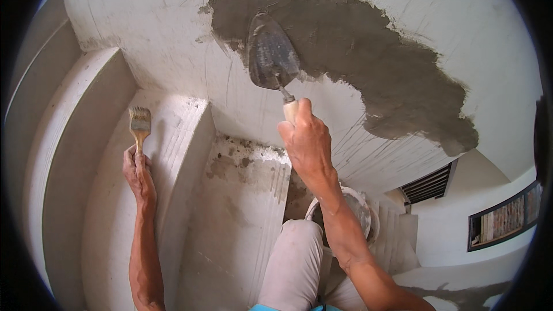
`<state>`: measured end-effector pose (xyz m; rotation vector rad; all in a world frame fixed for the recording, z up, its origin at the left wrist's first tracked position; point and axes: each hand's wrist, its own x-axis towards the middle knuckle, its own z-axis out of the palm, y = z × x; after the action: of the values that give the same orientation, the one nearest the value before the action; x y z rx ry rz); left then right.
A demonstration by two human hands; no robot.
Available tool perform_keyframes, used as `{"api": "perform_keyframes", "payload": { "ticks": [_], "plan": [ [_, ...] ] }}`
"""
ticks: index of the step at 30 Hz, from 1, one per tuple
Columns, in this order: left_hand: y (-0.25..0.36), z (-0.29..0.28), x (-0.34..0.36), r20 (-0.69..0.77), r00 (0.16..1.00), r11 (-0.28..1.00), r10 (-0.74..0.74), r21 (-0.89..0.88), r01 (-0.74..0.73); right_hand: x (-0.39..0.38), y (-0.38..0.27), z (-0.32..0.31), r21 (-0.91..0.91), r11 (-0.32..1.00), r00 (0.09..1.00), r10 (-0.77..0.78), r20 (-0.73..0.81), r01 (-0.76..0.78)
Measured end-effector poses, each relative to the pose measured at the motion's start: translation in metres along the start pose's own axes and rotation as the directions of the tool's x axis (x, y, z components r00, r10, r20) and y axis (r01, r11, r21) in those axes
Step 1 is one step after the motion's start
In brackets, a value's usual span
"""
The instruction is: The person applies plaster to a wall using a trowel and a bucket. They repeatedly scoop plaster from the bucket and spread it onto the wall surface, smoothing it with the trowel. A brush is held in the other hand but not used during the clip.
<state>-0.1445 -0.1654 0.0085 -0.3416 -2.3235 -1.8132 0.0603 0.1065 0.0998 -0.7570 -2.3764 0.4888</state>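
My right hand (308, 141) is closed round the pale handle of a pointed trowel (271, 52). The trowel's dark blade lies against the wall, over the lower left edge of a wide patch of wet grey mortar (357, 52); whether the blade presses or only hovers I cannot tell. On the left, my left hand (138, 170) grips a flat paintbrush (140, 124) by its wooden handle, bristles upward, above a stair step. The bristles look clogged with grey residue.
Pale concrete steps (190, 150) climb to the left, with mortar spots on a tread. A bucket (360, 213) stands partly hidden behind my right forearm. More stairs (397, 230) drop away at the right, near a dark vent grille (429, 183) and a framed opening (504, 217).
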Motion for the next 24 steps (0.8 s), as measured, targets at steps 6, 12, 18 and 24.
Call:
{"api": "perform_keyframes", "payload": {
  "ticks": [6, 12, 18, 24],
  "plan": [
    [-0.007, 0.000, 0.004, -0.034, 0.999, 0.998, 0.041, -0.036, -0.042, 0.006, 0.006, -0.033, 0.102, 0.995, 0.950, 0.030, -0.310, 0.002],
    [0.003, 0.006, 0.002, -0.018, 1.000, 1.000, -0.014, -0.020, 0.013, 0.014, 0.007, -0.027, -0.046, 0.995, 0.963, 0.072, -0.261, -0.087],
    [-0.006, 0.000, 0.005, -0.013, 1.000, 1.000, 0.015, 0.014, -0.015, -0.004, 0.003, -0.031, 0.135, 0.991, 0.989, 0.028, -0.144, -0.009],
    [0.001, 0.003, 0.002, -0.010, 1.000, 1.000, 0.021, -0.001, -0.021, 0.015, 0.015, -0.049, -0.012, 0.998, 0.948, 0.049, -0.314, -0.055]
  ]
}}
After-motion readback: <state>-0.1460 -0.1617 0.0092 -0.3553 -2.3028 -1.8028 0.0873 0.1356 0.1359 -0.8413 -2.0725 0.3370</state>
